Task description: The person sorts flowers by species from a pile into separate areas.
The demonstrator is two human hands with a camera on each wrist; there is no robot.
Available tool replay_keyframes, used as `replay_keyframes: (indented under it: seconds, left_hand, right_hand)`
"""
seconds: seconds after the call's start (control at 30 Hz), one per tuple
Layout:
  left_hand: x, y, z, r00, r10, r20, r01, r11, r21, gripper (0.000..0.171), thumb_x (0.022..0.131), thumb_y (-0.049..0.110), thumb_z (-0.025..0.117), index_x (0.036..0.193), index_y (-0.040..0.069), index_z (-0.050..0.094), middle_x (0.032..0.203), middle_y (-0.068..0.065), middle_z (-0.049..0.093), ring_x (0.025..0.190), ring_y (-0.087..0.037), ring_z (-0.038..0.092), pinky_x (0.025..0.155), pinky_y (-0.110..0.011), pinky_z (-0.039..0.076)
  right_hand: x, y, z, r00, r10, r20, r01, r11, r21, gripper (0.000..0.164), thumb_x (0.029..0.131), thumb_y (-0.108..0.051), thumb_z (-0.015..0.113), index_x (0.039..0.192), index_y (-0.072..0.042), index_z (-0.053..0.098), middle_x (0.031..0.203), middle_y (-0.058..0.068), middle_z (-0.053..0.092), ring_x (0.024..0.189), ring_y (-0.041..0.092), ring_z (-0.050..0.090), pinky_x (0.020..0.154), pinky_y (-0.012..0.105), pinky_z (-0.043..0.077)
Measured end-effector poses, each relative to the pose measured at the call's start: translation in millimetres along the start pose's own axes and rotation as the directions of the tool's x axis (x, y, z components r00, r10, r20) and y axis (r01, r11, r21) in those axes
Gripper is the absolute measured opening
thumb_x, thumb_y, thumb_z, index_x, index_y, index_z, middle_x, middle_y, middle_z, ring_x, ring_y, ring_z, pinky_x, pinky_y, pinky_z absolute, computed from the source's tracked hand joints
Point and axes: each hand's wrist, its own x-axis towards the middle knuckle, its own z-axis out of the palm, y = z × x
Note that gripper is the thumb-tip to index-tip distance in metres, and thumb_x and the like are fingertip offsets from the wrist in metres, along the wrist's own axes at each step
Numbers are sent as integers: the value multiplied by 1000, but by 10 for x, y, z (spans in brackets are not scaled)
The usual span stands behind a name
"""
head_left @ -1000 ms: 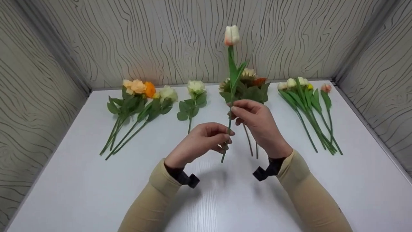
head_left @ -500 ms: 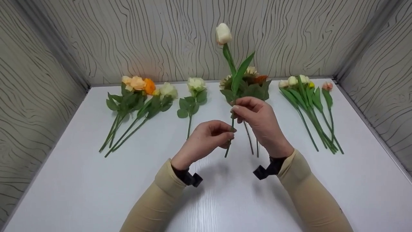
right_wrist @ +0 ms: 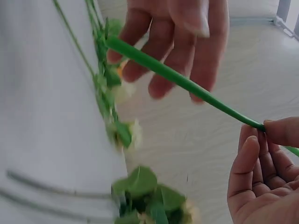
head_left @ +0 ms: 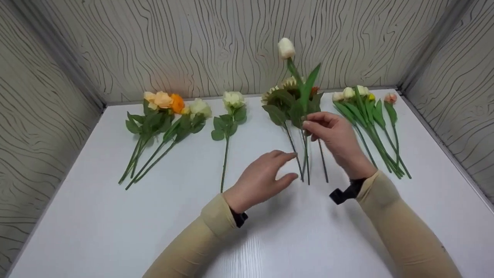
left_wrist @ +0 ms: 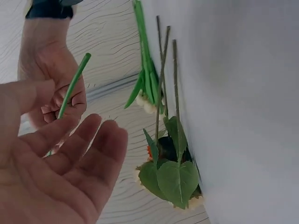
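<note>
A white tulip (head_left: 286, 48) with green leaves stands upright above the table, its stem (right_wrist: 187, 84) pinched between the thumb and fingers of my right hand (head_left: 335, 137). My left hand (head_left: 264, 177) is spread beside the stem's lower end, thumb and fingers apart, holding nothing. The left wrist view shows the left palm (left_wrist: 56, 172) facing the stem without gripping it. Behind the held tulip lie the sunflowers (head_left: 281, 102), partly hidden by its leaf and my right hand.
On the white table (head_left: 154, 224) lie orange and peach flowers (head_left: 164, 101) at left and a single pale rose (head_left: 233, 100) near the middle. At right are several tulips (head_left: 357, 104) and a pink tulip (head_left: 390, 99). Patterned walls (head_left: 173, 46) enclose the table.
My left hand has let go of the tulip's stem and opened. My right hand has carried the tulip to the right, in front of the sunflowers.
</note>
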Motion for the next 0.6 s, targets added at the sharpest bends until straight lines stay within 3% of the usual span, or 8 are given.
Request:
replay_keyframes:
  seconds: [0.03, 0.1, 0.23, 0.3, 0.4, 0.5, 0.6]
  left_hand:
    - [16, 29, 45, 999, 44, 29, -47, 993, 105, 57, 102, 41, 64, 152, 16, 50, 141, -4, 58, 129, -17, 54, 107, -32, 45]
    - [57, 92, 126, 989, 120, 87, -140, 950, 280, 67, 100, 47, 64, 157, 19, 42, 152, -6, 49, 142, -23, 43, 117, -39, 34]
    - [149, 225, 270, 962, 198, 187, -265, 841, 472, 77, 98, 55, 64, 161, 24, 33, 164, -7, 33, 153, -29, 24, 124, -49, 16]
    - [194, 285, 339, 952, 209, 225, -298, 808, 508, 79, 98, 57, 62, 162, 25, 31, 166, -6, 30, 154, -28, 21, 124, -50, 13]
    - [245, 366, 431, 936, 210, 283, -335, 781, 527, 80, 98, 60, 59, 163, 27, 28, 167, -5, 28, 154, -27, 20, 124, -49, 11]
    - [268, 432, 506, 922, 209, 326, -361, 770, 526, 80, 98, 62, 57, 163, 28, 26, 167, -3, 28, 154, -26, 20, 124, -48, 13]
    - [275, 480, 555, 913, 210, 350, -376, 767, 521, 78, 99, 62, 55, 163, 28, 26, 166, -2, 30, 154, -25, 21, 124, -47, 15]
  right_hand:
    - [24, 18, -149, 1000, 19, -24, -20, 999, -33, 37, 96, -26, 75, 119, 2, 68, 103, 11, 71, 88, 19, 66, 73, 27, 56]
    - [69, 52, -478, 995, 61, -82, -71, 990, -123, 39, 97, -29, 74, 122, 1, 67, 104, 7, 72, 89, 16, 66, 74, 26, 56]
    - [140, 147, -1182, 971, 157, -178, -204, 935, -291, 47, 100, -37, 68, 129, 0, 62, 102, -4, 70, 91, 10, 65, 76, 22, 56]
    - [158, 217, -1499, 961, 199, -190, -258, 892, -372, 53, 101, -41, 64, 133, 1, 59, 100, -8, 68, 91, 8, 64, 76, 20, 55]
    - [162, 338, -1855, 946, 274, -172, -323, 831, -453, 58, 103, -41, 60, 137, 5, 55, 98, -10, 66, 90, 6, 63, 76, 20, 54]
    - [157, 476, -2071, 927, 336, -167, -373, 781, -501, 58, 104, -38, 59, 137, 10, 52, 95, -8, 66, 86, 5, 63, 77, 22, 55]
    - [154, 593, -2192, 903, 381, -199, -428, 759, -491, 55, 104, -32, 59, 135, 13, 52, 92, -5, 66, 83, 6, 64, 78, 26, 57]
